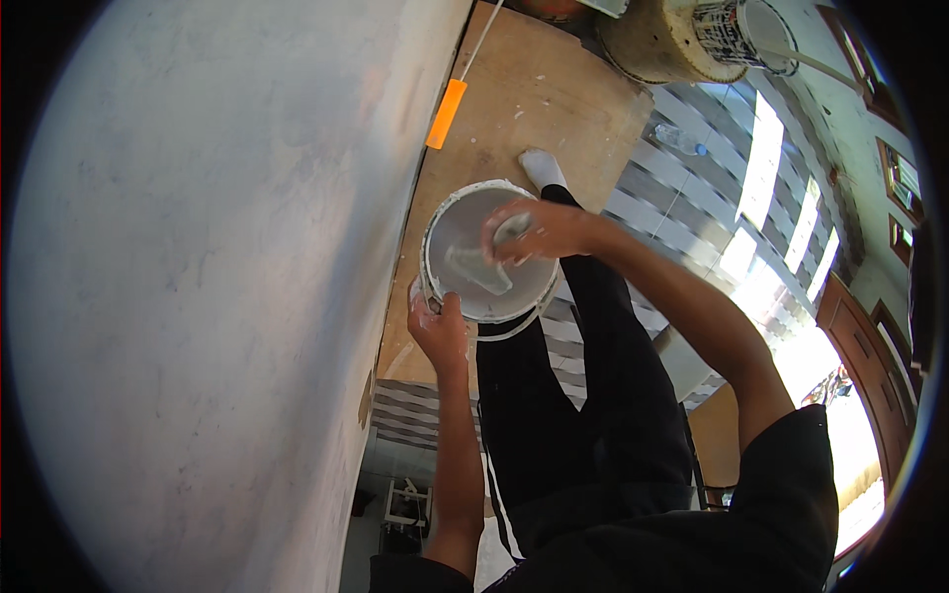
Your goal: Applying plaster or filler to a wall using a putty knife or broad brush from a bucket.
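My left hand (439,331) is closed on the rim of a white plastic bucket (465,211) in front of my legs. The inside holds pale, whitish material. My right hand (531,233), slightly blurred, reaches into the bucket with its fingers curled round a light-coloured item that I cannot make out clearly. Both hands have white smears on them. A tan board (514,89) lies beneath, with my white-socked foot (542,169) on it.
A pale wall (217,277) rises on the left, with an orange object (446,114) beside it. At top right stand a large drum (652,40) and a splattered pail (761,35) with a stick. A plastic bottle (680,140) lies on tiles below; a wooden door (855,376) is at right.
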A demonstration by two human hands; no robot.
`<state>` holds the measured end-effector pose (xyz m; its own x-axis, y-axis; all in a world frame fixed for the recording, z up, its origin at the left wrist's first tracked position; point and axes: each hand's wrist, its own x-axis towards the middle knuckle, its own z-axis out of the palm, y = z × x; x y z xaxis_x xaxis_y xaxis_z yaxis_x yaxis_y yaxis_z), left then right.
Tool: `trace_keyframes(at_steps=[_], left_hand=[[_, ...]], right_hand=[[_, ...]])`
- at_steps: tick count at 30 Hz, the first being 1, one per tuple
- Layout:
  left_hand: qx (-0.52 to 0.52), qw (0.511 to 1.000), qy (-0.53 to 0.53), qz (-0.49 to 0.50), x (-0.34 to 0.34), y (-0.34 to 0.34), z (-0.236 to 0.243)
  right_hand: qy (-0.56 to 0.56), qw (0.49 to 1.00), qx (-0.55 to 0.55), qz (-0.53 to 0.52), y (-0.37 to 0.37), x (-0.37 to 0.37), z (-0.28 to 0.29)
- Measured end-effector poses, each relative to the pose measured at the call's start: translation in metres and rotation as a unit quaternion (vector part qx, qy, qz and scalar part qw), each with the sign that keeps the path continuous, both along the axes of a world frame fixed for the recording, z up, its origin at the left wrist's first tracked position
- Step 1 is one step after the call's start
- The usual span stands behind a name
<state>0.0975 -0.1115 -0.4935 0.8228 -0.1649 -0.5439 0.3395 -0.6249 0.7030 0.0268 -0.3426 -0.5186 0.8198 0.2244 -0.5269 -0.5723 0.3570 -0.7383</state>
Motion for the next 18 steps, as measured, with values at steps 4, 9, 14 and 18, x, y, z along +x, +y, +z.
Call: trace_keyframes(at_steps=[4,9,14,18], left_hand=[[0.044,0.998,-0.035,-0.028,0.024,-0.007,-0.005],[0.007,0.999,-0.047,0.021,0.042,0.017,-0.038],[-0.062,0.993,-0.005,0.098,0.042,-0.007,-0.035],[-0.08,0.989,0.035,0.122,0.046,-0.009,-0.041]], right_hand=[[0.015,0.994,0.042,-0.096,-0.041,-0.01,0.025],[0.002,0.982,0.042,-0.184,-0.043,-0.011,0.044],[-0.001,0.974,-0.019,-0.226,-0.022,-0.024,0.037],[0.026,0.943,0.082,-0.323,0.005,-0.025,0.035]])
